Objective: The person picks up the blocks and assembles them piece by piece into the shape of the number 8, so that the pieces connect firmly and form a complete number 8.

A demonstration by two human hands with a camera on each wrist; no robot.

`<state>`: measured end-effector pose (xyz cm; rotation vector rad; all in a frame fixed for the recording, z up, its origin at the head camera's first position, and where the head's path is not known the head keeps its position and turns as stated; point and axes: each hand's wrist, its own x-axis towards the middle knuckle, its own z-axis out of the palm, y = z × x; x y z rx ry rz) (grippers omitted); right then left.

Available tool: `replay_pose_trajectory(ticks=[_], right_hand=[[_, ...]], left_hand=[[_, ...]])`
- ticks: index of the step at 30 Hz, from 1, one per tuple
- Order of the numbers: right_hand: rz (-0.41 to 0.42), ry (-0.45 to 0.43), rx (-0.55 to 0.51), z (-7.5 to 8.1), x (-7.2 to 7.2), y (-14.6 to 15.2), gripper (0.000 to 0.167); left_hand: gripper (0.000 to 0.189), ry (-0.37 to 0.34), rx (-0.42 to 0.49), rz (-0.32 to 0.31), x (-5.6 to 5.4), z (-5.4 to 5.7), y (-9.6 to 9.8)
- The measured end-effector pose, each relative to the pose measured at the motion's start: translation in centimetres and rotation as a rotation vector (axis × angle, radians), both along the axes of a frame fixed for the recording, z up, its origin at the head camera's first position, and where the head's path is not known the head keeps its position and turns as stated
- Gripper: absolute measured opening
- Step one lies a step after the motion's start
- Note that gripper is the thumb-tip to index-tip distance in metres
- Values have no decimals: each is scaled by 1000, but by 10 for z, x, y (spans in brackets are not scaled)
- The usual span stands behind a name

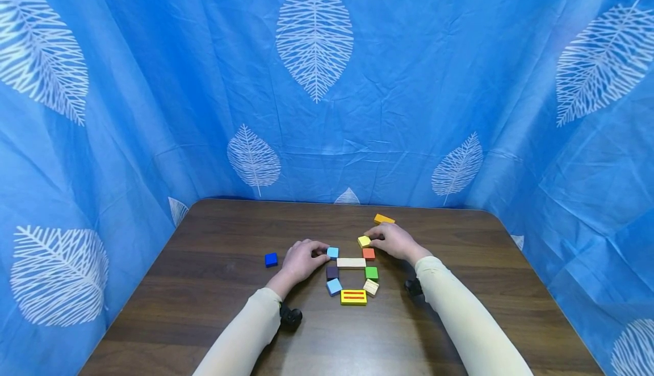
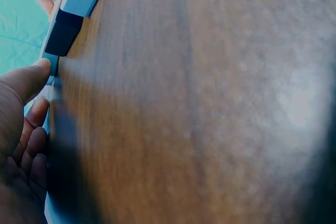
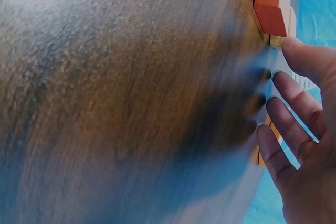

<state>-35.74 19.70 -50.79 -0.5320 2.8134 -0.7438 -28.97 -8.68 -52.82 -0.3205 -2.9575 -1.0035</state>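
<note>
In the head view, my left hand (image 1: 301, 259) pinches a small light blue block (image 1: 332, 253) at the upper left of a ring of blocks. The left wrist view has its thumb on that block, just beyond a dark block (image 2: 64, 32). My right hand (image 1: 393, 239) holds a small yellow block (image 1: 364, 241) between thumb and index finger, above a red-orange block (image 1: 369, 254). In the right wrist view its other fingers (image 3: 294, 124) are spread apart. A pale wooden bar (image 1: 351, 263) lies between the hands.
Nearer the person are a dark block (image 1: 332, 273), a green block (image 1: 372, 274), another light blue block (image 1: 334, 287), a pale wooden block (image 1: 371, 288) and a yellow bar with red stripes (image 1: 353, 297). A dark blue block (image 1: 271, 259) lies left, an orange block (image 1: 384, 218) behind.
</note>
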Motion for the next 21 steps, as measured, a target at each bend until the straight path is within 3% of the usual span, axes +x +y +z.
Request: replay_pose_trajectory(ticks=[21], right_hand=[[1, -13, -17, -2, 2, 2, 30]], left_hand=[[30, 5, 4, -3, 0, 0, 0]])
